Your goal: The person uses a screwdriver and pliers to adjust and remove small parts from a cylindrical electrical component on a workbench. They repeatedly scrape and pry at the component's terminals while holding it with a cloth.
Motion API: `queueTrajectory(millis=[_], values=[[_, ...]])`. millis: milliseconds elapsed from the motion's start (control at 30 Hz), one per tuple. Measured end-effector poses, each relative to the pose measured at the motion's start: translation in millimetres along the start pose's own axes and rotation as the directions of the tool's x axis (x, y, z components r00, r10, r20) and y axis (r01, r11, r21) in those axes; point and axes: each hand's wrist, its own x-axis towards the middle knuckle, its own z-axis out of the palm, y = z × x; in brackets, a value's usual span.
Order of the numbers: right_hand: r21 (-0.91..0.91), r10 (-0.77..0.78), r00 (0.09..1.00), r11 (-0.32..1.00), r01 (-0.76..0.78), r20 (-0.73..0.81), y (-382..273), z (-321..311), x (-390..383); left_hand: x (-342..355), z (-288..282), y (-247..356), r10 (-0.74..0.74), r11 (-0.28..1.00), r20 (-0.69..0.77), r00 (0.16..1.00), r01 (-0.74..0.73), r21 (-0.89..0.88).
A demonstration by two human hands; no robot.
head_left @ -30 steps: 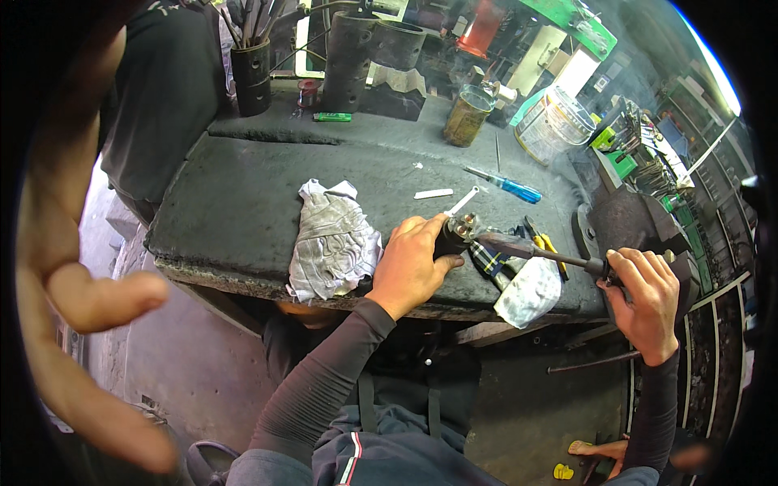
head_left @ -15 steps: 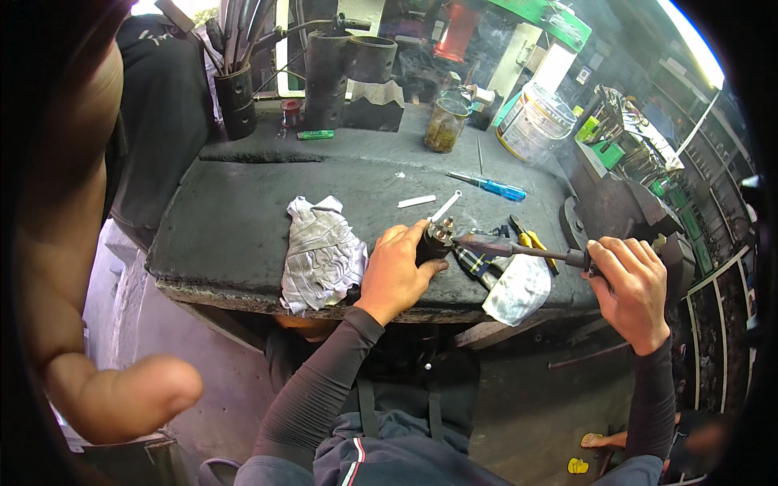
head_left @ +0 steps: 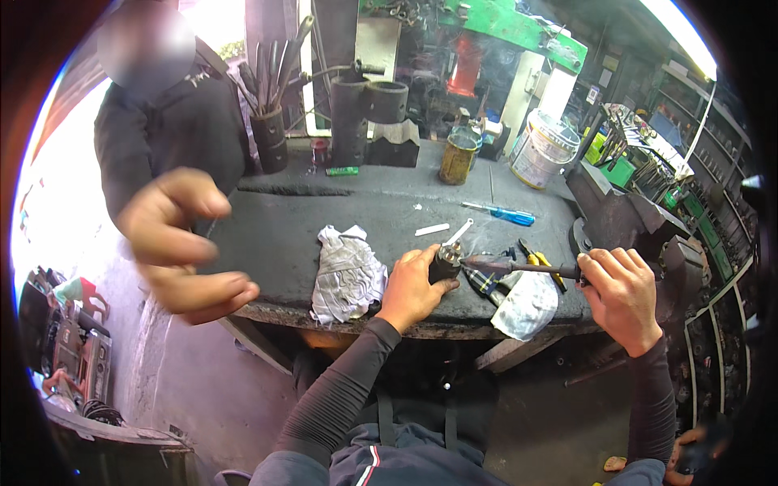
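My left hand (head_left: 412, 287) grips a dark cylindrical part (head_left: 444, 266) with metal studs on top, near the bench's front edge. My right hand (head_left: 620, 292) is closed on the handle of a soldering iron (head_left: 502, 266), whose dark head touches or nearly touches the studs, with faint smoke there. A white wrench-like strip (head_left: 460, 231) rises behind the part, and a short white stick (head_left: 432, 229) lies nearby. Beside them are yellow-handled pliers (head_left: 541, 263), a blue screwdriver (head_left: 506, 215), a white cloth (head_left: 527, 308) over plaid fabric and a crumpled grey rag (head_left: 347, 275).
A co-worker (head_left: 170, 130) stands at the left, a hand (head_left: 182, 251) reaching over the dark bench (head_left: 267, 243). At the back are a tool holder (head_left: 270, 138), metal cylinders (head_left: 348, 121), a green lighter (head_left: 342, 171), a jar (head_left: 458, 158) and a white bucket (head_left: 541, 150). A vise (head_left: 664, 251) is right.
The view has tilted up, showing more of the co-worker, whose hand has changed shape and position over the left of the bench. My hands keep their grips on the part and iron.
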Motion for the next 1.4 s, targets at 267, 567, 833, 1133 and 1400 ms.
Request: queueTrajectory(millis=[267, 567, 833, 1133, 1400], values=[[0.024, 0.008, 1.0, 1.0, -0.007, -0.021, 5.0, 6.3, -6.1, 5.5, 2.3, 3.1, -0.051, 0.999, 0.039, 0.998, 0.052, -0.012], [0.138, 0.122, 0.978, 0.986, -0.099, -0.167, 19.9, 23.0, -1.0, 34.8, -24.4, 12.6, 0.062, 0.967, -0.085, 0.994, -0.081, -0.242], [0.375, 0.247, 0.874, 0.924, -0.081, -0.419, 14.0, 36.9, 84.7, 91.3, -183.9, 49.9, 0.265, 0.961, -0.179, 0.947, -0.245, 0.129], [0.391, 0.268, 0.939, 0.905, -0.169, -0.215, -61.5, 155.7, 132.5, 73.3, -249.9, -75.4, 0.126, 0.364, 0.149, 0.981, -0.186, 0.913], [0.395, 0.406, 0.892, 0.866, -0.306, -0.2, -45.8, 159.2, 65.1, 55.9, -250.2, -76.4, 0.222, 0.695, 0.032, 0.974, -0.181, 0.696]])
